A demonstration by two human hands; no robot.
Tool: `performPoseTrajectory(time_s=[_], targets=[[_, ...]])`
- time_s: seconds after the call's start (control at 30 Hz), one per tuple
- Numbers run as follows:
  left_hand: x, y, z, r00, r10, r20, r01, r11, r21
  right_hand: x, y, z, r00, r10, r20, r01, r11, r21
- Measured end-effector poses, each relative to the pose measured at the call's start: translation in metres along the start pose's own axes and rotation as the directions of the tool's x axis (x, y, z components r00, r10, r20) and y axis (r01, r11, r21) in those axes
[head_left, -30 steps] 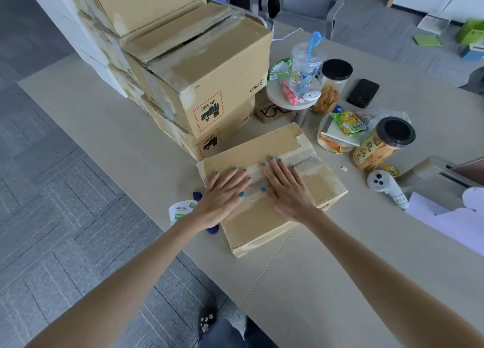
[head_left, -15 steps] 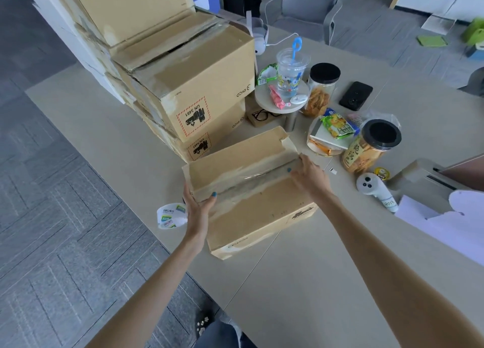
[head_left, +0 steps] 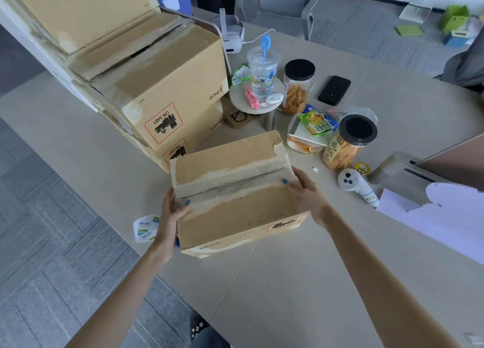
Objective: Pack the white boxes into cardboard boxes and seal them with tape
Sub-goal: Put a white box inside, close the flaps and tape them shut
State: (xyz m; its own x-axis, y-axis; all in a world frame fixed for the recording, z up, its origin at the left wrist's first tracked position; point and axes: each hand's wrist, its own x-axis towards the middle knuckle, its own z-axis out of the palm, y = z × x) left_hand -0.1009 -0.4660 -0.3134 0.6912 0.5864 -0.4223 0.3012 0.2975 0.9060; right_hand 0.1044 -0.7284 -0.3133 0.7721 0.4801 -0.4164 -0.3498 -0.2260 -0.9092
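Contents of cardboard box hidden under taped flaps; tape roll partly behind left hand. Box at table near edge — left hand and right hand clamp its opposite ends, thumbs on top.

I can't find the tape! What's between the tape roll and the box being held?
The left hand, gripping the cardboard box at its left end; the head view shows the tape roll right beside it.
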Motion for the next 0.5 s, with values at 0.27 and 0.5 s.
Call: performPoseTrajectory(time_s=[0.27,0.5], targets=[[-0.007,-0.003,0.019,0.994,0.015,-0.111,-0.009,0.998,0.058,0.007,0.002,-0.007,0.983,-0.024,0.180,0.018,0.999,0.039],[-0.009,0.009,0.022,0.994,0.049,-0.092,-0.039,0.993,0.114,-0.004,0.001,-0.008,0.984,-0.073,0.161,0.055,0.992,0.114]])
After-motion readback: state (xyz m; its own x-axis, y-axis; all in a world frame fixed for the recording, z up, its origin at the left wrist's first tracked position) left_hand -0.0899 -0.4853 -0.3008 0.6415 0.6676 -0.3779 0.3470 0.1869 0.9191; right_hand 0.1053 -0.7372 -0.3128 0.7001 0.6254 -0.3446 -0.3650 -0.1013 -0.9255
